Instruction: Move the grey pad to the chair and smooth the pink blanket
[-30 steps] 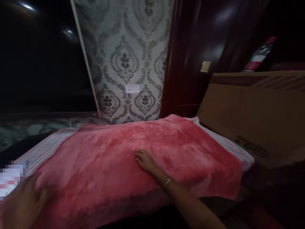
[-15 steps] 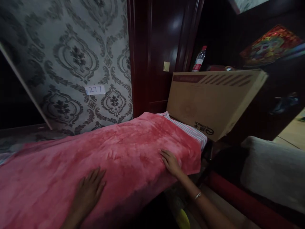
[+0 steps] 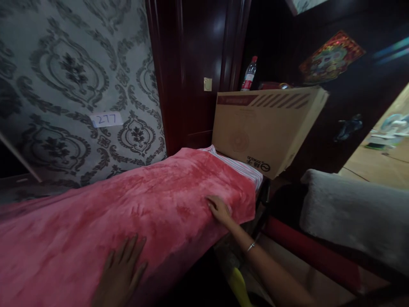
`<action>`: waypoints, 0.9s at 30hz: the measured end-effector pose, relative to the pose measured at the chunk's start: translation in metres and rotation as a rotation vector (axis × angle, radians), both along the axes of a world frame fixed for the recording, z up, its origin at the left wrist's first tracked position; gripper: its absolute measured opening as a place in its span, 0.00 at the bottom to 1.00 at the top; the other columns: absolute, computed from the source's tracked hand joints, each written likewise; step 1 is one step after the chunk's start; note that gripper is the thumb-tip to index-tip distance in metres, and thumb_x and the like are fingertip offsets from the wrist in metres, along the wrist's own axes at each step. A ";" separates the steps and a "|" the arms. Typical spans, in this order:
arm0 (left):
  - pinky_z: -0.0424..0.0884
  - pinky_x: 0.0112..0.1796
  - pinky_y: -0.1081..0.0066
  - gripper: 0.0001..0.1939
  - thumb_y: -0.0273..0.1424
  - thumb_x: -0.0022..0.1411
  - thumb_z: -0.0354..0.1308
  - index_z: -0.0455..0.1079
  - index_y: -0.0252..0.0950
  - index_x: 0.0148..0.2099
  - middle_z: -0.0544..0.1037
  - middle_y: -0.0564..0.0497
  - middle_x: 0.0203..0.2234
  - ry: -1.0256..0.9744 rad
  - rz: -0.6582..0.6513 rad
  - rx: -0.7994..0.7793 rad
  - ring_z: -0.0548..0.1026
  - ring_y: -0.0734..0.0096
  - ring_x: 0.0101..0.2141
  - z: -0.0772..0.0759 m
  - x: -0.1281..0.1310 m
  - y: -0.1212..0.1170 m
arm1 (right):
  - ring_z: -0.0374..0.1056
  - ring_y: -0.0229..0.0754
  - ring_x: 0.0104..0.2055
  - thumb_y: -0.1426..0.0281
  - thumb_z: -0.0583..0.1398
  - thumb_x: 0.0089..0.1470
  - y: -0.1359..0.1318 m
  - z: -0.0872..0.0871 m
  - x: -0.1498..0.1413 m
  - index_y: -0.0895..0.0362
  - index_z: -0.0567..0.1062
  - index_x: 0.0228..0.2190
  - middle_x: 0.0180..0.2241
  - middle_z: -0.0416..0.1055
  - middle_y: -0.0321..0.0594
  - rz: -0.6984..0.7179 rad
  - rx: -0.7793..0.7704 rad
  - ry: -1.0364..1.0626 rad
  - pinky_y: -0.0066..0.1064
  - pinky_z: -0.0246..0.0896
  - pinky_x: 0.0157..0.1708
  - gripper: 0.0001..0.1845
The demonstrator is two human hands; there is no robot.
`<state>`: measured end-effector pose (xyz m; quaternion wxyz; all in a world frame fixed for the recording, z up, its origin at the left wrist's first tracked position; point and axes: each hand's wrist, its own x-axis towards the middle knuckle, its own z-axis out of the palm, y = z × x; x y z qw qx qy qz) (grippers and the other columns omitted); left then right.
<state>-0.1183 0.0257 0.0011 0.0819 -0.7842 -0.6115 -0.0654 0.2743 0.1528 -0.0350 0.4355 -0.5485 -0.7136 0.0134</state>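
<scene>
A pink plush blanket point(image 3: 153, 196) lies spread over a long raised surface, hanging down along its near side. My left hand point(image 3: 123, 268) rests flat on it at the lower middle of the view, fingers spread. Farther right, my right hand point(image 3: 220, 209) touches the blanket near its front edge, its fingers stretched out and slightly bent; a thin bracelet point(image 3: 251, 246) circles that wrist. Striped cloth point(image 3: 243, 168) shows from under the blanket at the far right end. Neither hand grips anything.
Behind the far end stands a large cardboard box point(image 3: 255, 128) with a plastic bottle point(image 3: 249, 74) on top. At right is a seat with a grey fluffy cover point(image 3: 351, 213) and red edge. A patterned wall point(image 3: 73, 85) runs along the back left. Something yellow-green point(image 3: 238, 285) lies low in front.
The view has turned right, so the box and wall appear shifted left. Both hands stay on the blanket; the left one's fingers look more spread, the right one's fingers more bent.
</scene>
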 end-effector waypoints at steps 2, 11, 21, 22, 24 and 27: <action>0.56 0.62 0.42 0.31 0.40 0.62 0.46 0.67 0.42 0.65 0.66 0.44 0.64 -0.021 -0.002 0.016 0.64 0.49 0.64 -0.002 -0.004 0.003 | 0.69 0.48 0.54 0.71 0.51 0.59 0.010 0.011 0.026 0.58 0.76 0.51 0.51 0.76 0.48 -0.085 0.003 0.024 0.44 0.62 0.58 0.23; 0.59 0.64 0.47 0.28 0.41 0.62 0.47 0.71 0.51 0.62 0.71 0.52 0.61 -0.182 -0.084 0.106 0.67 0.53 0.63 -0.034 -0.024 0.008 | 0.68 0.53 0.53 0.71 0.53 0.59 0.046 0.045 0.161 0.67 0.72 0.55 0.49 0.74 0.59 -0.650 -0.278 0.041 0.44 0.58 0.56 0.24; 0.63 0.63 0.49 0.27 0.41 0.61 0.49 0.71 0.54 0.61 0.72 0.57 0.60 -0.240 -0.194 0.038 0.70 0.52 0.60 -0.037 0.035 0.022 | 0.70 0.49 0.44 0.73 0.53 0.61 0.053 0.064 0.173 0.64 0.77 0.42 0.42 0.76 0.55 -0.524 -0.330 -0.135 0.33 0.60 0.44 0.15; 0.64 0.63 0.47 0.26 0.41 0.61 0.49 0.72 0.55 0.60 0.74 0.57 0.58 -0.238 -0.179 0.026 0.71 0.51 0.59 -0.035 0.038 0.028 | 0.70 0.49 0.46 0.74 0.52 0.61 0.050 0.064 0.166 0.64 0.76 0.43 0.43 0.76 0.54 -0.487 -0.306 -0.161 0.33 0.60 0.46 0.15; 0.66 0.60 0.44 0.26 0.42 0.58 0.52 0.72 0.61 0.59 0.77 0.59 0.55 -0.242 -0.147 0.009 0.72 0.46 0.58 -0.031 0.043 0.039 | 0.68 0.48 0.49 0.74 0.53 0.61 0.042 0.061 0.149 0.61 0.76 0.44 0.46 0.75 0.52 -0.399 -0.270 -0.213 0.34 0.59 0.50 0.14; 0.69 0.55 0.38 0.28 0.44 0.54 0.55 0.69 0.68 0.59 0.79 0.60 0.52 -0.249 -0.137 0.005 0.70 0.39 0.58 -0.022 0.052 0.064 | 0.66 0.47 0.55 0.74 0.56 0.60 0.031 0.055 0.128 0.58 0.77 0.43 0.49 0.74 0.49 -0.281 -0.240 -0.267 0.33 0.56 0.56 0.12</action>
